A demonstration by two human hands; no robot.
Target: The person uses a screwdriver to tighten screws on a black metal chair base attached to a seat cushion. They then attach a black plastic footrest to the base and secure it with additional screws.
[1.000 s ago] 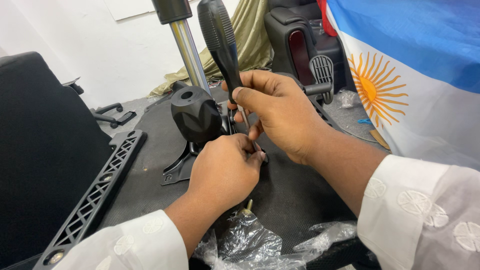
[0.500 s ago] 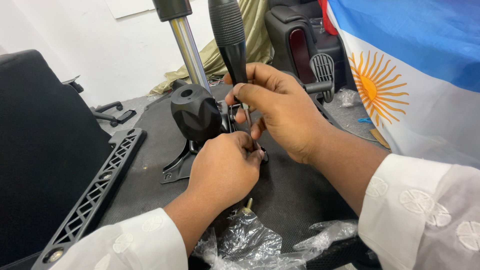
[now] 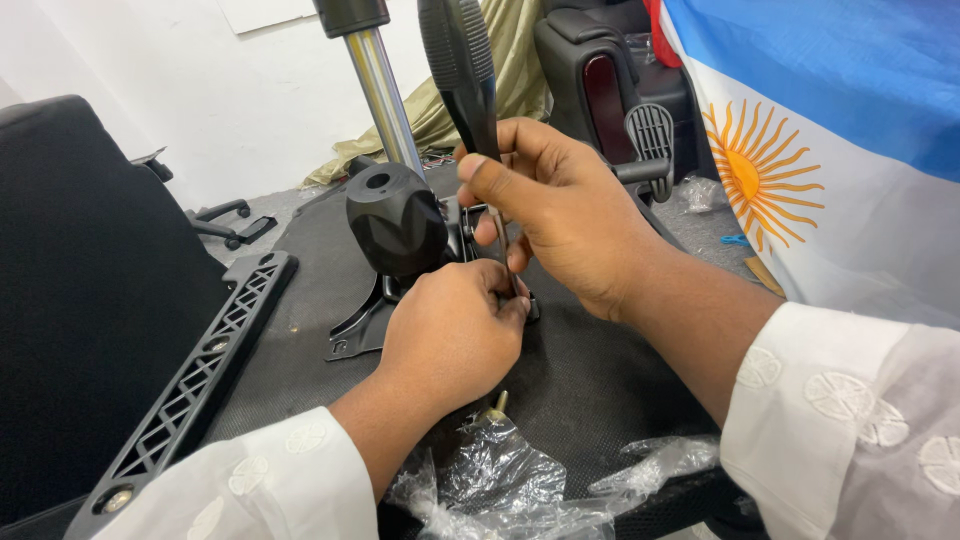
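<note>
Screwdriver [image 3: 462, 70] with a thick black ribbed handle stands nearly upright at the top centre of the frame, its thin metal shaft running down to a black chair mechanism [image 3: 400, 230] at the middle of the picture. The right hand [image 3: 560, 210] wraps the lower handle and shaft, fingers curled and pressed together round it, thumb on the near side. The left hand [image 3: 450, 335] sits just below, fingers bunched and pinching at the shaft tip where it meets the mechanism; what they pinch is hidden, so I cannot tell whether it is a screw. The work in hand looks like seating the tip into a fastener; the next move would call for holding the shaft straight while turning.

A shiny gas-lift cylinder [image 3: 385, 90] rises from the mechanism toward the upper left. Everything rests on the black fabric underside of a chair seat [image 3: 600, 380]. A black latticed plastic armrest bracket [image 3: 200, 380] lies at the lower left. Crumpled clear plastic bags [image 3: 500, 480] lie at the bottom centre, a small brass-coloured screw [image 3: 497, 405] just above them. A blue and white flag with a yellow sun [image 3: 800, 150] fills the upper right.
</note>
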